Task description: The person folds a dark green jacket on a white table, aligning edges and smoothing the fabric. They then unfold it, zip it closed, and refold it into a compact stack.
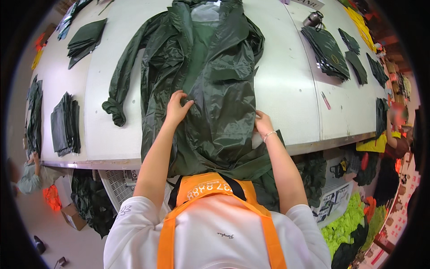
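Note:
A dark green raincoat (228, 107) with a glossy surface lies spread on the white table, its front parted and its collar at the far side. One sleeve stretches out to the left and ends in a bunched cuff. Over the coat's left front panel, my left hand (177, 108) rests near the opening edge, thumb and fingers apart. At the coat's right side edge is my right hand (264, 124), closed on the fabric, with some fingertips hidden. The lower part of the coat hangs over the near table edge towards my orange apron (204, 186).
Folded dark green garments lie in stacks at left (66, 125) and right (326, 54). A metal flask (313, 19) and a small red cutter-like tool (326, 101) are on the right. Below the table stand white crates (333, 204). Other people stand at the far left and right.

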### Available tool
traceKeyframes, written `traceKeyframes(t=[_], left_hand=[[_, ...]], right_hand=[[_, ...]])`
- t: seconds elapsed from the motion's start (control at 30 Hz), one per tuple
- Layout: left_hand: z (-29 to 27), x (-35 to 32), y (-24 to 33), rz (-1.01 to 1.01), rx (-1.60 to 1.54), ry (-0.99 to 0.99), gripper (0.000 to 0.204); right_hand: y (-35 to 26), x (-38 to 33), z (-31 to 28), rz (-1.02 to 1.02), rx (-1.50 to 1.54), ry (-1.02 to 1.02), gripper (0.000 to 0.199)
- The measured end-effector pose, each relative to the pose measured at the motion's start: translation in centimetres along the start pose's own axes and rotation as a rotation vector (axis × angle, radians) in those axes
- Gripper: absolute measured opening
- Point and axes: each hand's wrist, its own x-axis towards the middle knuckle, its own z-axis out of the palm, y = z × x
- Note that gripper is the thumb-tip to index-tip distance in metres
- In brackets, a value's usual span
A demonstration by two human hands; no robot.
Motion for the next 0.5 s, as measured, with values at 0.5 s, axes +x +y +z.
traceKeyframes(t=[0.5], left_hand=[[1.6, -2.5, -0.8, 0.008, 0.592, 0.11, 0.046]], right_hand=[[-2.2, 8.8, 3.6, 0.3, 0.692, -0.063, 0.079]])
